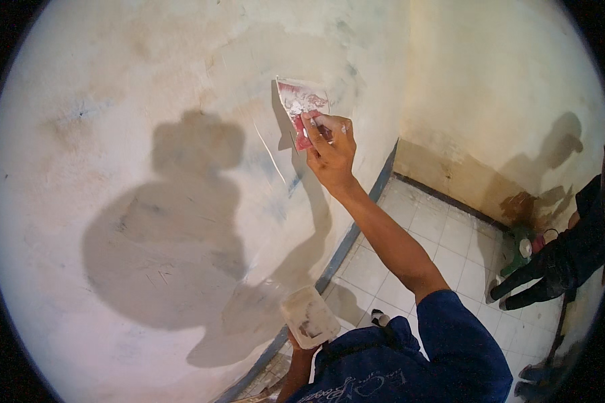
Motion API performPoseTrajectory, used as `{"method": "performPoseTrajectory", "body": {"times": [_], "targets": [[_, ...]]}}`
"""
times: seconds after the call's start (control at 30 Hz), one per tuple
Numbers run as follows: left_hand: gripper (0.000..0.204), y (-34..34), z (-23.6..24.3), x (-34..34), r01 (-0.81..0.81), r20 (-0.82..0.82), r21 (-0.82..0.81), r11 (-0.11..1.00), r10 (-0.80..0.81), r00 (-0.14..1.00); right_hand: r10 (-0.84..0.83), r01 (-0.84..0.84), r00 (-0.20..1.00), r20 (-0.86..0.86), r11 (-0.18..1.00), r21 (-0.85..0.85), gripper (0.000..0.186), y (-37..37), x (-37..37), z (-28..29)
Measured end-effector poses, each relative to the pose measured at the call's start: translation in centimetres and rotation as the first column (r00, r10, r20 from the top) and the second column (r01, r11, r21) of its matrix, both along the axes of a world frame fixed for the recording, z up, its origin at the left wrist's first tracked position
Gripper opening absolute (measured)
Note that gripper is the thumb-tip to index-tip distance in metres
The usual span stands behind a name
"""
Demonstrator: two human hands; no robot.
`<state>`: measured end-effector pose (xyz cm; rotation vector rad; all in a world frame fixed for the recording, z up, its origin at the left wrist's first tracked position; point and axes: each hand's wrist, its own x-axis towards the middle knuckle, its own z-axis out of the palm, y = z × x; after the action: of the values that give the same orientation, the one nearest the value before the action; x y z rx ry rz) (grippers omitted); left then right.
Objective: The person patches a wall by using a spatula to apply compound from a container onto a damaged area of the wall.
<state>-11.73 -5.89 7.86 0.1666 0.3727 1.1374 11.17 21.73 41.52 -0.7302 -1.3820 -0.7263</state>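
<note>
My right hand [331,149] reaches up and grips a red putty scraper [302,99] smeared with white paste. Its wide edge lies against or very near the patchy wall [134,74]; which of the two I cannot tell. A thin pale ridge runs down the wall just below the scraper. Low by my body, my left hand [301,340] holds a pale plastic tub [310,317] from beneath, with some residue inside. The tub partly hides that hand's fingers. White flecks stick to my right fingers.
At the right, another person in dark clothes [558,265] stands on the white tiled floor [410,248], near a green object [519,252] in the corner. A dark skirting strip [346,252] edges the wall's foot. My shadow falls across the wall.
</note>
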Motion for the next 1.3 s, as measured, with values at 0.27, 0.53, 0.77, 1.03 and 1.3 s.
{"method": "performPoseTrajectory", "body": {"times": [0.27,0.53,0.77,1.03,1.3], "targets": [[0.069,-0.3,0.0,1.1,-0.132,-0.214,0.025,0.991,0.134,0.968,0.103,-0.101,0.992,0.070,0.994,-0.031,0.060,0.0,0.8,-3.1],[0.073,-0.2,-2.2,0.6,-0.059,-0.164,0.019,0.998,0.062,0.985,0.114,-0.109,0.992,0.050,0.989,-0.102,0.056,1.5,0.4,-0.3],[0.073,-0.7,-0.7,-0.1,-0.096,-0.080,-0.032,0.995,0.093,0.992,0.080,-0.077,0.994,0.069,0.996,-0.049,0.053,-0.2,1.7,0.2],[0.072,-0.8,2.1,0.7,0.239,-0.907,0.397,0.886,0.338,0.253,0.066,-0.059,0.996,0.067,0.993,-0.104,0.052,0.7,1.1,-0.8],[0.072,-1.1,2.8,0.9,0.229,-0.909,0.373,0.899,0.305,0.283,0.107,-0.108,0.992,-0.072,0.994,-0.016,0.055,0.9,2.6,2.0]]}}
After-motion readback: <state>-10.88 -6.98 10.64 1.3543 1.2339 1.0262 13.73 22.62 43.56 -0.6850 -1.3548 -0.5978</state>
